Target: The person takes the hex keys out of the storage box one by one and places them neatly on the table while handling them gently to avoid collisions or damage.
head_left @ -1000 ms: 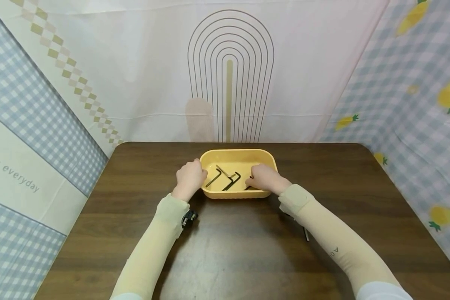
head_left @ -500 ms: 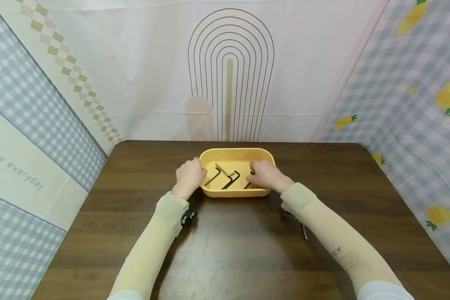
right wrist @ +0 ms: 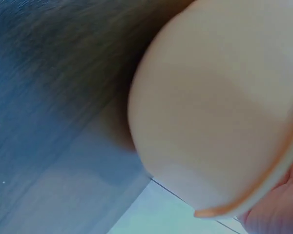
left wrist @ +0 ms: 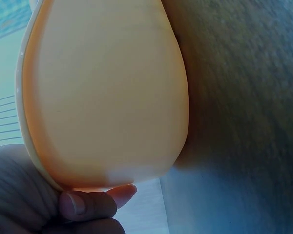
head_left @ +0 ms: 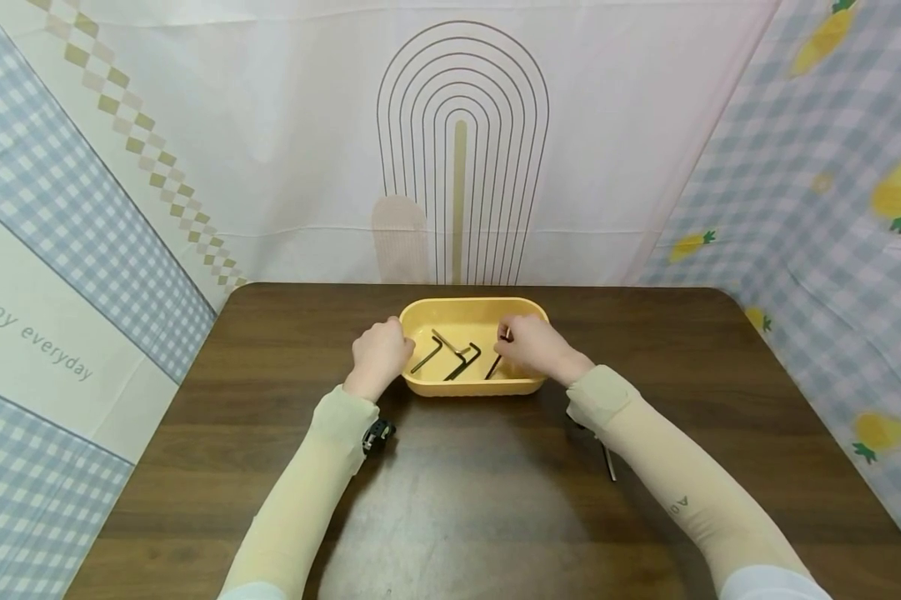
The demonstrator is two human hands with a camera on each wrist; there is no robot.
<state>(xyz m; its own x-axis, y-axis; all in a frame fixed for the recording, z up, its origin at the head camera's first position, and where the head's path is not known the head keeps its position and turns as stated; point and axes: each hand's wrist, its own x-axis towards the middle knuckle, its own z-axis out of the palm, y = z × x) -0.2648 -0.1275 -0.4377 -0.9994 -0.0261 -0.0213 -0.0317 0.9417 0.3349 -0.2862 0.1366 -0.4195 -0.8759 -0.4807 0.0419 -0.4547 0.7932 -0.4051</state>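
Note:
A yellow tray [head_left: 431,388] stands near the table's far edge, with several L-shaped hex keys inside. My left hand [head_left: 378,354] grips its left end; in the left wrist view the thumb [left wrist: 88,204] and fingers hold the rim of the tray [left wrist: 107,92]. Over the right part of the tray, my right hand [head_left: 534,343] pinches a black hex key [head_left: 493,367] by its upper end, and its lower end slants down toward the near wall. Left of it lie another black hex key [head_left: 463,362] and a smaller one [head_left: 427,356]. The right wrist view hides the fingertips behind the tray wall [right wrist: 210,97].
On the dark wooden table [head_left: 450,508], a thin silver rod [head_left: 609,462] shows partly from under the right forearm. Printed cloth [head_left: 300,150] hangs behind the table and along both sides. A small black device [head_left: 377,436] sits at the left wrist.
My right hand has shifted slightly, and more of the black hex key at its fingers shows, standing more steeply. The left hand and the tray have stayed in place.

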